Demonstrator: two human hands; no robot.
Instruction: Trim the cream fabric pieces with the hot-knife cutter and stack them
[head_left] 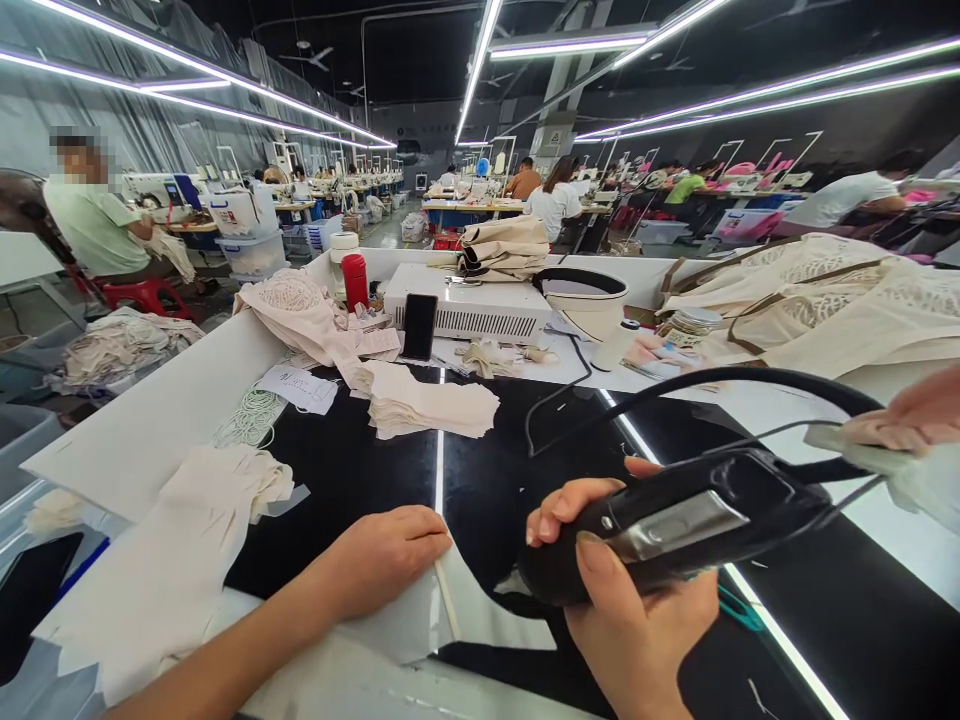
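Note:
My right hand (630, 610) is wrapped around a black corded hand tool (675, 530) with a shiny metal plate on its side. Its rounded front end points left, low over the black tabletop (495, 480). My left hand (390, 555) is closed, fingers pressed together on the upper edge of a thin whitish sheet (405, 620). A narrow cream strip (447, 600) runs down the sheet beside my fingertips. The sheet extends right, under the tool's front end. What lies beneath my left fingers is hidden.
A stack of cut cream pieces (431, 400) lies ahead; more cream fabric (180, 550) is at left. Behind stand a phone (419, 326), a white vented box (469, 305) and a red bottle (355, 281). The tool's thick black cable (720, 380) arches at right. Other people sit at sewing machines beyond.

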